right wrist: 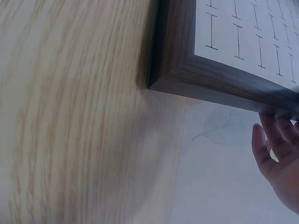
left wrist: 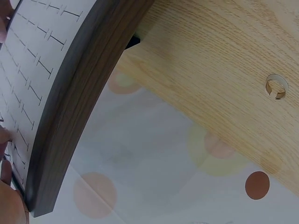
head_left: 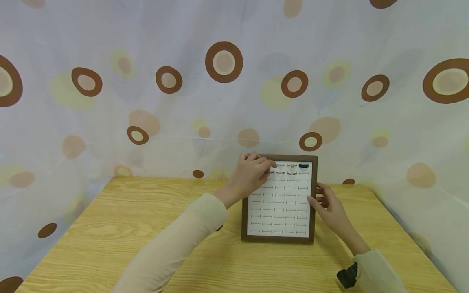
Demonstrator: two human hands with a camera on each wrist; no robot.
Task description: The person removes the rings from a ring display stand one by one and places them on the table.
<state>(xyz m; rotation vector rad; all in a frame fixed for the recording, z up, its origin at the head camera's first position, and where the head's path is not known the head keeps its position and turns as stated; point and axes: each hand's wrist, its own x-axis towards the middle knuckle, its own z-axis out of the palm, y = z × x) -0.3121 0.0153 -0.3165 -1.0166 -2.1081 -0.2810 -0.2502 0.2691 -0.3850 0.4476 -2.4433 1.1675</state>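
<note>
A ring display board, with a brown wood-look frame and white slotted panel, stands tilted on the table. Its upper two rows hold several rings, one of them wide and dark blue-black. My left hand reaches over the board's upper left, thumb and fingers bent at the upper slots; whether they pinch a ring is hidden. My right hand holds the board's right edge, thumb at the front, fingers around the side. In the left wrist view, an open-banded metallic ring lies on the table.
The light wood table ends at a patterned curtain close behind the board. Curtain also hangs at both sides. A small black device sits by the right sleeve. In the head view, my left sleeve crosses the table's middle.
</note>
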